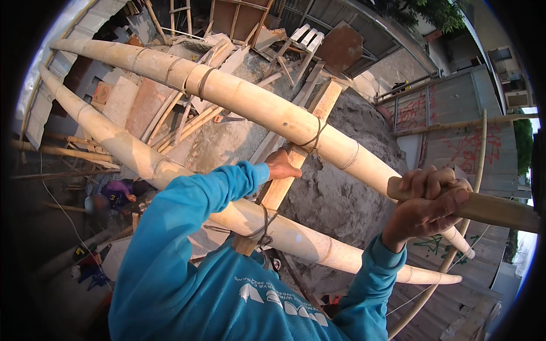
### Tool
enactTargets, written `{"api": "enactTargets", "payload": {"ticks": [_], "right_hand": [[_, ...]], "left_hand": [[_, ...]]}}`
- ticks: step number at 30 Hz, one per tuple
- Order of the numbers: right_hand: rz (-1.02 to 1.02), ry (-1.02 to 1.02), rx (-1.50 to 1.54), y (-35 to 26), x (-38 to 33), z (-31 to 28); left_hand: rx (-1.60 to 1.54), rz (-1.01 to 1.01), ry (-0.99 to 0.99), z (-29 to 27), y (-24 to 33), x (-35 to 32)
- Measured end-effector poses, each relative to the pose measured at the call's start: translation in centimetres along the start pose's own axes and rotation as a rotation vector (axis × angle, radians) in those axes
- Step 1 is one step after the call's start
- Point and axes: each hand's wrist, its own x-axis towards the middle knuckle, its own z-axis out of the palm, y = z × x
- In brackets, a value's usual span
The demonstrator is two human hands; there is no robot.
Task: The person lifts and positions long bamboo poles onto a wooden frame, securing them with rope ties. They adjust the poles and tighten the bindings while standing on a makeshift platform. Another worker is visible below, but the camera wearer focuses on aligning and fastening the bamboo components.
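Observation:
Two thick pale bamboo poles run side by side across the view, an upper bamboo pole (pixel 256 111) and a lower bamboo pole (pixel 307 241). A wooden crosspiece (pixel 278 192) spans them, bound to each with dark cord, the upper cord lashing (pixel 314 136) and the lower cord lashing (pixel 264 224). My left hand (pixel 280 165) is closed around the crosspiece between the poles. At the right, my right hand (pixel 429 202) grips a thick brownish wooden stick (pixel 500 213), raised over the right part of the upper pole. The stick's far end is near the view's dark rim.
Far below lie a grey sand heap (pixel 358 148) and scattered boards (pixel 136 105). Another person (pixel 116 192) in purple is at the lower left. A thin upright bamboo pole (pixel 478 176) and a corrugated metal fence (pixel 449 131) stand at the right.

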Motion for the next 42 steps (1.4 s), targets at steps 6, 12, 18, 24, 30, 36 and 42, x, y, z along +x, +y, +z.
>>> {"api": "enactTargets", "payload": {"ticks": [6,12,18,24,30,36,42], "right_hand": [[0.853,-0.598,-0.539,6.8,-5.8,-4.1],[0.163,-0.002,-0.068,-2.7,2.6,-0.1],[0.474,-0.791,-0.840,8.4,-9.5,-5.0],[0.674,-0.315,-0.264,-0.4,-1.1,-1.3],[0.302,-0.215,-0.337,4.9,-6.8,-3.2],[0.936,-0.621,-0.581,5.6,-5.4,-5.7],[0.773,-0.199,-0.288,0.6,-6.8,-7.3]], "left_hand": [[0.036,0.074,-0.033,-0.1,0.2,-0.9],[0.064,0.024,0.024,0.1,0.0,-0.1],[-0.018,0.074,-0.082,0.3,-0.7,1.5],[0.073,0.046,0.003,0.2,-1.0,0.8],[0.085,0.020,-0.081,-0.2,1.2,0.1],[0.029,0.005,-0.057,-0.1,-0.2,0.9],[0.038,0.075,-0.097,-1.0,-0.1,0.1]]}}
